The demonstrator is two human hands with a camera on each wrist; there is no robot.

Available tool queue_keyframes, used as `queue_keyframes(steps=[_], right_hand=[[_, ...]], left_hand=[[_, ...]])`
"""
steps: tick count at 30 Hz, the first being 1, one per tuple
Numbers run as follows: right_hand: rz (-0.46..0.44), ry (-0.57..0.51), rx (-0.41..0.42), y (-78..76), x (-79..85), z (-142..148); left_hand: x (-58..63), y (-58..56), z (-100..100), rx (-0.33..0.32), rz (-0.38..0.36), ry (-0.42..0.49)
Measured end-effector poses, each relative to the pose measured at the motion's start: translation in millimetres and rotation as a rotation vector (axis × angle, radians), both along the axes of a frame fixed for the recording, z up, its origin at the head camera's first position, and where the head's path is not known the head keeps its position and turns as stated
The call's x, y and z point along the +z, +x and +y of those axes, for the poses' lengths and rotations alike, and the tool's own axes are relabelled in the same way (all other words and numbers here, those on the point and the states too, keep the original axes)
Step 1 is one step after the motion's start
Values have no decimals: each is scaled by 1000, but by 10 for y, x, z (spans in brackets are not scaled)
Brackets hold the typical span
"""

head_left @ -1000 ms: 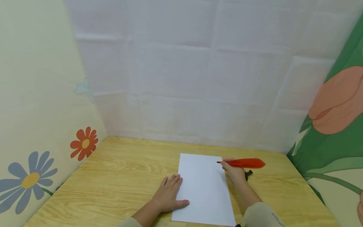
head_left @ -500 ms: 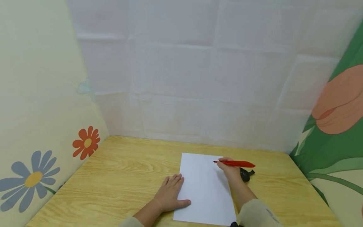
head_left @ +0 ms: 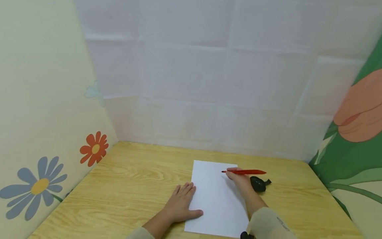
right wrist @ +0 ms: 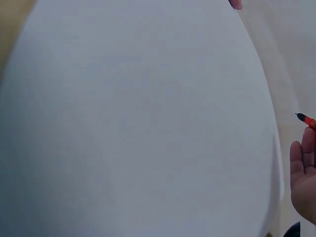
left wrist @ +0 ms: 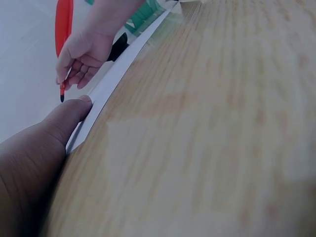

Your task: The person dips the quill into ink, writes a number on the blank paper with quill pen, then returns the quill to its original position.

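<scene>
Red pen, lower right, is pinched by the right hand, hiding some white paper; left hand, thumb spread, touches it; black object shows below the pen.

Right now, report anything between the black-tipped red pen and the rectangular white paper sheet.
Nothing visible stands between the black-tipped red pen in the right hand and the rectangular white paper sheet. The left hand rests on the sheet's edge, apart from the pen.
</scene>
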State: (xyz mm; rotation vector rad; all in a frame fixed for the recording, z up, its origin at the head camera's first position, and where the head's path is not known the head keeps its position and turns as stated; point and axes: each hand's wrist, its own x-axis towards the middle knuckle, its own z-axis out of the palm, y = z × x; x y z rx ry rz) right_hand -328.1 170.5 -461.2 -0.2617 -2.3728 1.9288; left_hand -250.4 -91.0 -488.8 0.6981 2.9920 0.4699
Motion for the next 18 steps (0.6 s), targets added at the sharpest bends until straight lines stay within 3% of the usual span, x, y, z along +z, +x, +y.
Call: queue_keyframes(steps=[7, 18], right_hand=[[-52, -4, -60, -58, -22, -10], [-78, -11, -89, -105, -30, -42]], left_hand=[[-5, -13, -3, -4, 2, 8], [6, -5, -2, -5, -4, 9]])
